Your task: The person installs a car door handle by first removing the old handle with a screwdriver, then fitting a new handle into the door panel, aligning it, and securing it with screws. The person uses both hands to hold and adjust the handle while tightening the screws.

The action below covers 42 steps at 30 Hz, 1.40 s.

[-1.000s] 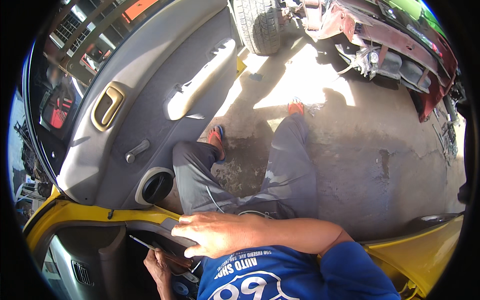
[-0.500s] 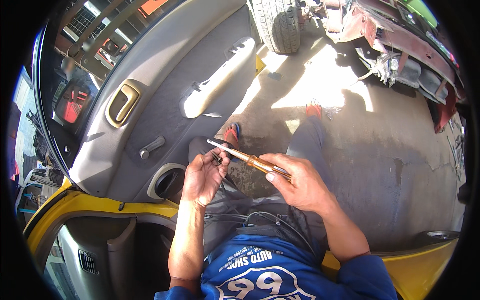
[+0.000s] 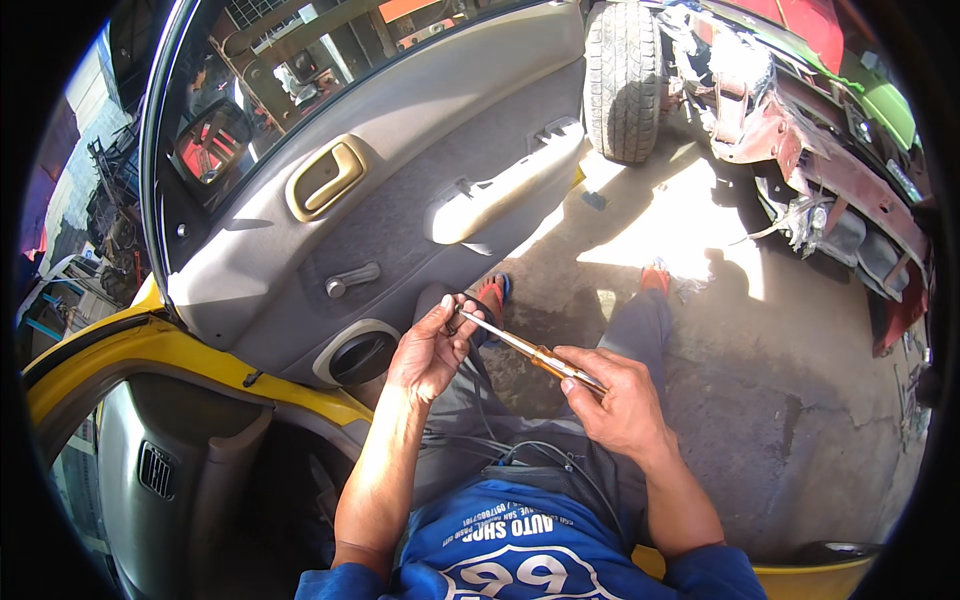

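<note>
My left hand (image 3: 428,355), palm up with curled fingers, pinches a small dark piece, like a screw (image 3: 460,311), at the tip of a screwdriver (image 3: 505,337). My right hand (image 3: 615,398) grips the screwdriver's amber handle, thumb along it. Both hands are raised over my lap, above my grey trousers (image 3: 634,335). Just beyond them hangs the grey door panel (image 3: 385,230) of a yellow car, with a beige inner handle (image 3: 324,178), a window crank (image 3: 352,278), a pale armrest and a round speaker (image 3: 362,354).
The yellow door opening (image 3: 215,360) and dark interior (image 3: 180,430) lie at my lower left. A tyre (image 3: 620,85) stands ahead on the sunlit, stained concrete floor (image 3: 770,350). A damaged red car body (image 3: 800,160) with torn parts fills the upper right. Cluttered metal items (image 3: 95,230) line the far left.
The screwdriver has passed from my left hand into my right. Both hands have come from low left up over my lap, and the view has shifted, moving the door rightward in the picture.
</note>
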### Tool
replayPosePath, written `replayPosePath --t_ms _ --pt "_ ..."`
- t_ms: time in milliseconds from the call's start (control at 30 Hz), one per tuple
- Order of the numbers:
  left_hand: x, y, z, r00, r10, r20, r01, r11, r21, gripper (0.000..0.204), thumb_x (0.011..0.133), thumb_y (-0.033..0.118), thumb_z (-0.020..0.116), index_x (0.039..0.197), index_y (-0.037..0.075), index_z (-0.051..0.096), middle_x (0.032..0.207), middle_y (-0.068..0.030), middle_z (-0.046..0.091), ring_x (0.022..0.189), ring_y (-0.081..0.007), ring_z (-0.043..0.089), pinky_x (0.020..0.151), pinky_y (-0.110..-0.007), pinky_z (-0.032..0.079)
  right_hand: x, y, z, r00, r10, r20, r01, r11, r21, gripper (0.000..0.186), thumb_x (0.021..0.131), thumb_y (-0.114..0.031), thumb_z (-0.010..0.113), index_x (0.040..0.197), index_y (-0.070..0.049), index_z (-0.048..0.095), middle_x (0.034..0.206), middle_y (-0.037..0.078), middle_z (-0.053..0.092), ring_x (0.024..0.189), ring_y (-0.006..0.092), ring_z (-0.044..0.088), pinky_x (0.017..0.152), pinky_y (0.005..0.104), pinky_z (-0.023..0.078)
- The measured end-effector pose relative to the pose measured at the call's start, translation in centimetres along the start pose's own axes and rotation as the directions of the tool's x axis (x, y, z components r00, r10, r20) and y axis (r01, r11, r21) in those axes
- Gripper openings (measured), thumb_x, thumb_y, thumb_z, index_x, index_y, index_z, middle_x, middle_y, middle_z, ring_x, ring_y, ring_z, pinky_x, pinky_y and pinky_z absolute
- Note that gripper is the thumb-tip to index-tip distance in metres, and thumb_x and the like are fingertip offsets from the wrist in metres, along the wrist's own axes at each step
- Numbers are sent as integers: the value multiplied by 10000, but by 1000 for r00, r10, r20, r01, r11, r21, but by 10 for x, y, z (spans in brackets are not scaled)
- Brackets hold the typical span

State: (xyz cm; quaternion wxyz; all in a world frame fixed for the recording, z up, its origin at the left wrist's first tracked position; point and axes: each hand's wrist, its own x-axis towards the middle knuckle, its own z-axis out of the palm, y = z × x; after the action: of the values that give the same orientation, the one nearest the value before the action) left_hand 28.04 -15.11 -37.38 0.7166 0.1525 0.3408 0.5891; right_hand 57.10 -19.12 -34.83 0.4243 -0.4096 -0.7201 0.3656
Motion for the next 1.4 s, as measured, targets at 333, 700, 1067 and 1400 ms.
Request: replayPosePath --t_ms 333,700,1067,1400 --pt "8 -3 14 995 99 -11 -98 993 69 236 1054 206 631 1182 10 660 1128 -105 734 1092 -240 731 747 -252 627 0 7 6 995 89 -45 -83 989 120 351 916 -72 681 1258 3 699 897 155 690 686 260 674 651 369 535" --pt "25 -5 28 991 135 3 -132 965 228 236 1064 202 609 1190 5 642 1114 -128 731 986 -195 754 726 -229 625 -6 18 13 975 -92 -200 83 995 -54 383 880 -18 729 1260 15 700 875 133 649 672 225 642 620 341 521" --pt "32 3 21 995 28 95 -43 985 167 281 1051 186 607 1239 -22 626 1199 -173 712 1100 -274 728 826 -313 650 -6 20 15 986 30 -163 -24 999 39 375 881 -21 736 1251 27 701 870 151 676 693 227 664 635 337 521" --pt "35 1 22 997 73 14 -74 984 164 266 1048 196 628 1213 -12 634 1150 -152 729 1064 -253 740 827 -318 651 -6 19 24 962 -137 -238 109 986 -129 408 851 -2 755 1258 -27 720 940 123 664 752 251 661 677 359 538"
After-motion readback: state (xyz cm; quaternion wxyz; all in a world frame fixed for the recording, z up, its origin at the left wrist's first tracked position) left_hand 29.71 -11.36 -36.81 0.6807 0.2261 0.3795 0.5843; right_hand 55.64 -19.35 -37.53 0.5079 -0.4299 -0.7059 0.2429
